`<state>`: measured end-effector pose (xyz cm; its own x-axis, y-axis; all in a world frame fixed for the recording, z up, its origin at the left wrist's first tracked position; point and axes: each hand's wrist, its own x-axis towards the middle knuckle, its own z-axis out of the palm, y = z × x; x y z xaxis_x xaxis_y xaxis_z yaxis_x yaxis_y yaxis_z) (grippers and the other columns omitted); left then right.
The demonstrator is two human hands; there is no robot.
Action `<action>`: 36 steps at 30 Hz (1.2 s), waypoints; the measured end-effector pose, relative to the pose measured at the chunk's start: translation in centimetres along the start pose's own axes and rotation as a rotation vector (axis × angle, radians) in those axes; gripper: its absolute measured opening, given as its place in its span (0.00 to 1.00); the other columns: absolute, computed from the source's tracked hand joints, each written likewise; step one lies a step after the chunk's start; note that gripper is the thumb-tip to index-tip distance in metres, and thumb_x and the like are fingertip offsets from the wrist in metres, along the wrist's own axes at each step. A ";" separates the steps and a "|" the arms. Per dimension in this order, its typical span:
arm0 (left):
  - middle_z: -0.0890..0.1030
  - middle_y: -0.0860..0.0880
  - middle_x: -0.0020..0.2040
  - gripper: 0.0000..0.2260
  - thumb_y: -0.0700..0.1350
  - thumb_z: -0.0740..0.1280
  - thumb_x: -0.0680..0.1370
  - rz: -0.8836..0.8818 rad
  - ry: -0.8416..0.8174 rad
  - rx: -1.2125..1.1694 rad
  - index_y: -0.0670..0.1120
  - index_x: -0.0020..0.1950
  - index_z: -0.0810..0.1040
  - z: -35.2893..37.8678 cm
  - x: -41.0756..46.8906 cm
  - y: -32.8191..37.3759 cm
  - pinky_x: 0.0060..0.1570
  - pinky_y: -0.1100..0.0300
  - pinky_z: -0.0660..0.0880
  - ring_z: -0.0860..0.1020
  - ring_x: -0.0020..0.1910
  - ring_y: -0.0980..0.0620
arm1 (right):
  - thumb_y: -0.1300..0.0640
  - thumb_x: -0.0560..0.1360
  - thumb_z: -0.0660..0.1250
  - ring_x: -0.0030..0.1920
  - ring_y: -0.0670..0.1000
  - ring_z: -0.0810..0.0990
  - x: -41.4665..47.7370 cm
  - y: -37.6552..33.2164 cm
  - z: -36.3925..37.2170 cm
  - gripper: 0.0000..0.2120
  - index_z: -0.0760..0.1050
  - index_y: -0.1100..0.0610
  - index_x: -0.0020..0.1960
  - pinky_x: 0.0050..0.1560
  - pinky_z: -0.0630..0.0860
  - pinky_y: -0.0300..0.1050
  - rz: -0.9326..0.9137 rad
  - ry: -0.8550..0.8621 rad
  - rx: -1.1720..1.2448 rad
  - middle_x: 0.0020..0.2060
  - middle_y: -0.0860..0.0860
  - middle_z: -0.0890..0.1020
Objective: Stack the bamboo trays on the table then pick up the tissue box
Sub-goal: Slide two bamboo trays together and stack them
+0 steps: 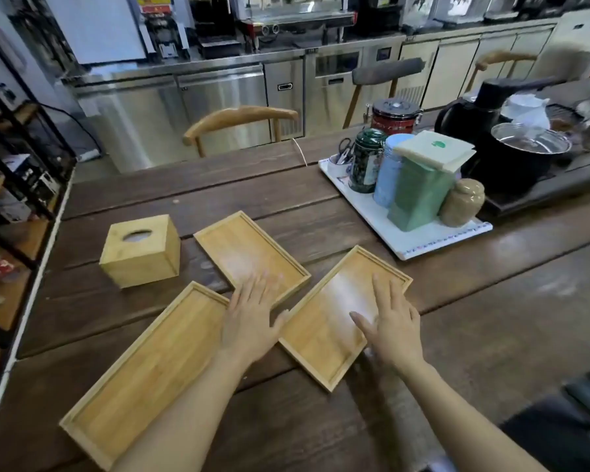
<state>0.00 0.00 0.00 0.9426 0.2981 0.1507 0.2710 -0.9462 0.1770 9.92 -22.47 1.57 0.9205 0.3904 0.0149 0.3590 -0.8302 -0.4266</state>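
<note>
Three shallow bamboo trays lie flat and apart on the dark wooden table. The left tray is the longest and nearest. The middle tray lies further back, and the right tray is angled beside it. My left hand hovers open over the near corner of the middle tray, fingers spread. My right hand is open over the right tray. A cube-shaped bamboo tissue box with an oval top hole stands to the left of the middle tray.
A white tray at the right carries several tins and jars. Behind it sit a black pot and a kettle. A wooden chair stands at the table's far side. Shelving runs along the left edge.
</note>
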 end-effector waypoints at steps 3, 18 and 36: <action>0.53 0.52 0.78 0.29 0.57 0.54 0.77 0.061 -0.143 -0.029 0.56 0.76 0.49 2.0 -1.0 0.8 0.71 0.56 0.40 0.49 0.77 0.50 | 0.38 0.72 0.60 0.75 0.56 0.52 -1.2 0.1 1.3 0.41 0.42 0.51 0.76 0.71 0.52 0.56 0.257 -0.130 0.117 0.76 0.58 0.50; 0.70 0.46 0.70 0.23 0.41 0.62 0.78 -0.759 -0.408 -0.978 0.46 0.73 0.64 1.4 0.8 6.8 0.53 0.57 0.66 0.69 0.63 0.48 | 0.59 0.71 0.67 0.67 0.60 0.67 -1.0 -3.0 1.3 0.32 0.58 0.54 0.71 0.68 0.63 0.63 0.883 -0.182 1.264 0.68 0.56 0.69; 0.74 0.49 0.52 0.18 0.53 0.53 0.81 -0.822 -0.138 -1.033 0.43 0.64 0.68 1.7 5.6 10.9 0.45 0.55 0.68 0.72 0.49 0.49 | 0.59 0.76 0.60 0.53 0.59 0.77 8.4 0.7 -3.4 0.11 0.75 0.63 0.55 0.50 0.71 0.49 0.331 -0.231 0.515 0.49 0.58 0.80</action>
<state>8.55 -8.92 1.11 0.6055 0.6606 -0.4438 0.5539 0.0506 0.8311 18.43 -21.11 4.45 0.8921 0.2704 -0.3620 -0.1101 -0.6469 -0.7546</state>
